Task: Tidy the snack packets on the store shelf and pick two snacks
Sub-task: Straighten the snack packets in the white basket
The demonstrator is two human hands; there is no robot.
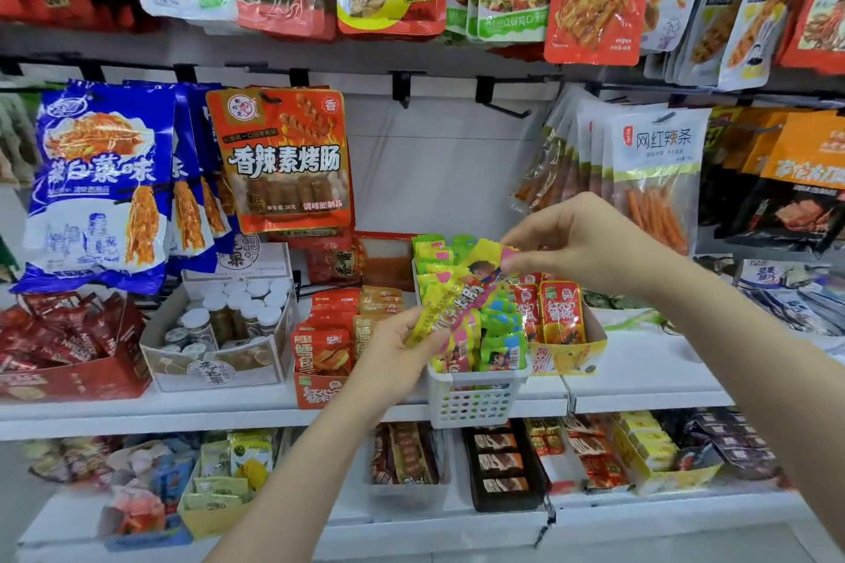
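We've got the left hand [393, 357] and right hand [580, 238] each pinching an end of a yellow snack strip [462, 288] just above the white basket [475, 398], seemingly mid-tidy, with neither of two snacks visibly picked.

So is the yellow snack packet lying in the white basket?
No, both the left hand and right hand hold the yellow packet up above the white basket.
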